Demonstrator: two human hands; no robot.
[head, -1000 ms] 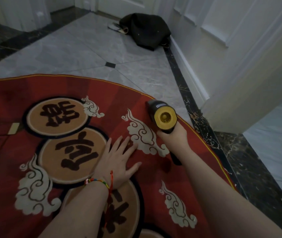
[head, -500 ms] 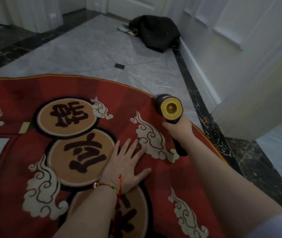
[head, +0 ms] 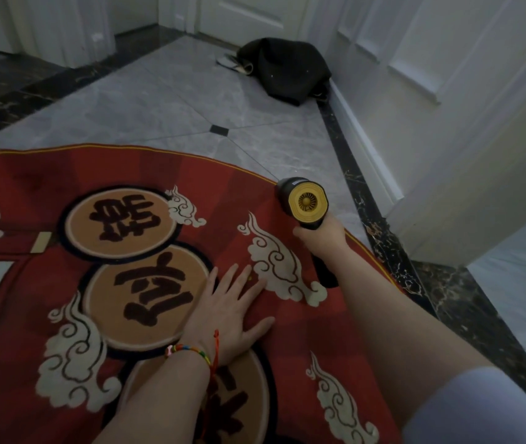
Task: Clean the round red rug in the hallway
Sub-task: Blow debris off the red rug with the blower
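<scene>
Here left hand (head: 228, 310) flat on rug (head: 146, 174), right hand (head: 321, 240) gripping blower (head: 303, 201)

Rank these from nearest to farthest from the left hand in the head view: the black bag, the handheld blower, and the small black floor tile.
From the left hand, flat on the rug:
1. Handheld blower, right, at the rug's edge.
2. Small black floor tile, beyond the rug.
3. Black bag, far against the wall.

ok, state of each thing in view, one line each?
red rug: flat on the tile floor, far edge showing
left hand: open, fingers spread, pressed flat on the rug
right hand: grips the handheld blower
handheld blower: held above the rug's right edge, yellow fan end facing the camera
black bag: slumped against the far wall
</scene>
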